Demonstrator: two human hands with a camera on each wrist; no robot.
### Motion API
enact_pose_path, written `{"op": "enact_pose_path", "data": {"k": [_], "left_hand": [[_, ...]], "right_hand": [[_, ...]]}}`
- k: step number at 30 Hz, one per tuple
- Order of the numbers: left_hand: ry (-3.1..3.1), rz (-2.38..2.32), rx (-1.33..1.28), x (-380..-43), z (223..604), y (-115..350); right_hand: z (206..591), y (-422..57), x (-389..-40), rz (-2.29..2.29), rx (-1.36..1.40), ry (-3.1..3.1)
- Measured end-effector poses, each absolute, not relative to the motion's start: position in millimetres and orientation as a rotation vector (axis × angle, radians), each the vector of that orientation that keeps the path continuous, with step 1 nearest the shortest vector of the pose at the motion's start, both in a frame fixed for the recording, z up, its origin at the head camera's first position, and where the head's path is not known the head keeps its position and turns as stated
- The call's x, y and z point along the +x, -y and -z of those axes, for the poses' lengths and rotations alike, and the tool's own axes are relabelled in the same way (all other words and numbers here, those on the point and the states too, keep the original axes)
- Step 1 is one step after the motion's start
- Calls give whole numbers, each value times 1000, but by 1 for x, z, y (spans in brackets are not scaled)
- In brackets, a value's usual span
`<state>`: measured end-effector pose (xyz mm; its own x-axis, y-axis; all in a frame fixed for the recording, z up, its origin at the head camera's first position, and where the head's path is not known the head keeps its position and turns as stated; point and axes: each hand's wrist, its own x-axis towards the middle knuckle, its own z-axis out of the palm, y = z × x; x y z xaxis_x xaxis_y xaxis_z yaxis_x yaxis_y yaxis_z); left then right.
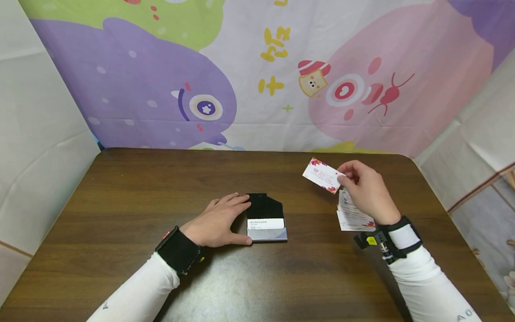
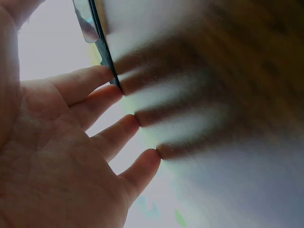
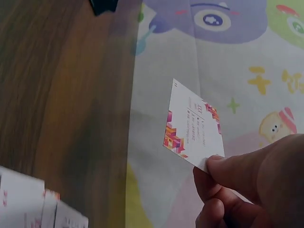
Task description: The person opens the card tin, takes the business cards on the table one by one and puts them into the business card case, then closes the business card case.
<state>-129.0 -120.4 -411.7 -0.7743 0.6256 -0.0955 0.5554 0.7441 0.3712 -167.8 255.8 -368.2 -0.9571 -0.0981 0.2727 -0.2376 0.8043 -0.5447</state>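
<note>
Between thumb and fingers, my right hand (image 1: pixel 368 190) pinches a white business card (image 1: pixel 322 175) with red and orange corner patterns, raised above the table. In the right wrist view the same card (image 3: pixel 192 128) is held by its edge. Under that hand lies a small pile of similar cards (image 1: pixel 354 217). My left hand (image 1: pixel 219 221) rests at the left side of an opened black card case (image 1: pixel 265 206), fingers spread and fairly straight, fingertips and thumb touching its edge. White cards (image 1: pixel 264 223) sit in the case's lower pocket. The left wrist view shows the fingertips (image 2: pixel 128 122) on the tabletop.
The brown wooden table (image 1: pixel 306 286) reaches back to a cartoon-printed cloth (image 1: pixel 273 125). White cloth walls (image 1: pixel 44 112) stand at the left and right sides. A black strap with a device (image 1: pixel 398 241) sits on each wrist.
</note>
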Motion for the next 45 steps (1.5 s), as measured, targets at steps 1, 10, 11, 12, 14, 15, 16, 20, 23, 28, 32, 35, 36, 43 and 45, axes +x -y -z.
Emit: {"op": "enact_pose_path", "data": {"k": [1, 10, 11, 12, 14, 15, 16, 20, 23, 28, 32, 35, 36, 43, 45], "left_hand": [[-2732, -481, 939, -129, 412, 120], [-2737, -484, 940, -127, 413, 120], [-2738, -483, 940, -127, 413, 120], [-2738, -482, 939, -127, 413, 120], [-2738, -482, 937, -127, 413, 120], [-2737, -481, 934, -127, 413, 120], [-2738, -482, 935, -127, 413, 120], [-2737, -490, 941, -127, 414, 120], [-2737, -488, 942, -127, 415, 120], [-2735, -481, 940, -128, 415, 120], [-2740, -471, 929, -128, 413, 120], [-2747, -462, 924, -128, 412, 120], [-2748, -461, 924, -129, 412, 120], [-2745, -457, 918, -129, 412, 119], [-2742, -460, 916, -129, 412, 119]], "right_hand": [[368, -254, -168, -887, 271, 2758], [373, -235, -166, -944, 372, 2779], [374, -233, -166, -947, 388, 2779], [375, -231, -166, -953, 401, 2779], [377, -226, -166, -966, 424, 2780], [377, -224, -166, -972, 434, 2781], [378, -221, -166, -978, 446, 2783], [379, -212, -166, -1022, 469, 2802], [380, -206, -166, -1065, 484, 2816], [383, -198, -168, -1136, 517, 2838], [386, -191, -169, -1155, 556, 2843], [389, -185, -170, -1150, 590, 2843], [390, -184, -170, -1149, 601, 2845], [397, -173, -170, -1152, 653, 2868], [400, -170, -170, -1147, 650, 2885]]}}
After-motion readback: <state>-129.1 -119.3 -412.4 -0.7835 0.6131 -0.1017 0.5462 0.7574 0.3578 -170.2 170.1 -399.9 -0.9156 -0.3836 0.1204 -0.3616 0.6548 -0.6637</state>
